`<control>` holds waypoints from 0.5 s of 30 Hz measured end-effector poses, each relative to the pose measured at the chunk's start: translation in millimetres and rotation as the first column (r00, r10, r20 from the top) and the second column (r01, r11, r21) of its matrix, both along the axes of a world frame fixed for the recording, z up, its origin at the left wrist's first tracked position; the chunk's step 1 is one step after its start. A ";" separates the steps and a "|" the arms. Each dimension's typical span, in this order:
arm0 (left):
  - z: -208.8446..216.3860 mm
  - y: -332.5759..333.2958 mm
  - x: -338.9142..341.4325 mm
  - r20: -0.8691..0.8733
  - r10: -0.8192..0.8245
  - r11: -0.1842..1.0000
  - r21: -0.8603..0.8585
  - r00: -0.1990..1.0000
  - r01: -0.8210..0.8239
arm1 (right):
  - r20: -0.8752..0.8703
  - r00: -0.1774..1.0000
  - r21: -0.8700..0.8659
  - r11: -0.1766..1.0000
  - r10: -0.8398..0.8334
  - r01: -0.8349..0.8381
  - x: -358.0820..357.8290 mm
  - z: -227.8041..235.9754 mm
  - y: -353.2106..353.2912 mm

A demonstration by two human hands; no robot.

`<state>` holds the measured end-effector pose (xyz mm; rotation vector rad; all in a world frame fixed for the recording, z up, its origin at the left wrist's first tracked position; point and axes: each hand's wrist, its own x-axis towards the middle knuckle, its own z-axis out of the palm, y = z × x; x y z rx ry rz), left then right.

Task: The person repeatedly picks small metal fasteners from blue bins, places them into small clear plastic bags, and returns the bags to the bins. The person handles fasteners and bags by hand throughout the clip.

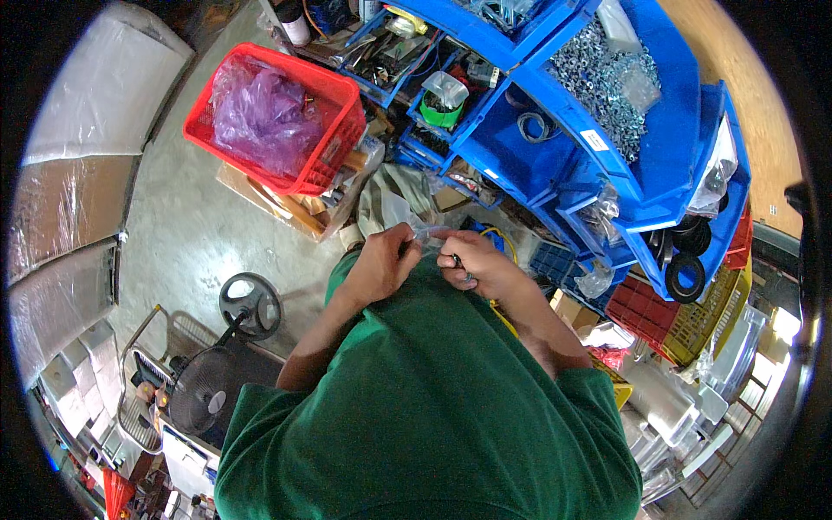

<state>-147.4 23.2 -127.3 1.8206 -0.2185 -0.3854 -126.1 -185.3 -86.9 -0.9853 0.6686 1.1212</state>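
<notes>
You seem to be working the clear plastic [425, 232] between your hands, before your green shirt [433, 390], left grip [384, 263] pinched closed on it, right grip [479, 262] curled round a small dark piece [457, 260], which likely calls next for steady control.

Through my wide head view I faced steeply down from above and behind the nearby fingers [399, 233], blue bins [678, 61] beyond.

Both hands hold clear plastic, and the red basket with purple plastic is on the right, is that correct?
No, the red basket with purple plastic is on the left, as the head view shows. The left hand and right hand do hold clear plastic.
</notes>
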 end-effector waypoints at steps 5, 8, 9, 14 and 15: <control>4.1 8.9 -0.4 -0.117 0.028 0.997 -0.065 0.993 -0.036 | 0.034 0.999 -0.012 1.000 0.024 -0.024 -0.3 12.4 -0.7; 13.0 15.0 3.7 -0.259 0.018 0.993 -0.112 0.966 -0.048 | 0.113 0.994 0.011 1.000 0.013 -0.015 0.6 32.2 0.0; 13.1 15.9 4.7 -0.262 0.024 0.989 -0.134 0.965 -0.061 | 0.142 0.990 0.021 1.000 0.001 -0.004 0.6 39.9 0.3; -3.1 50.4 19.9 -0.362 -0.005 0.886 -0.434 0.932 -0.164 | 0.399 0.902 0.156 0.981 -0.167 0.112 17.5 70.8 -32.9; 0.6 63.8 26.9 -0.421 -0.048 0.805 -0.553 0.906 -0.215 | 0.488 0.843 0.121 0.974 -0.224 0.189 22.8 82.7 -41.0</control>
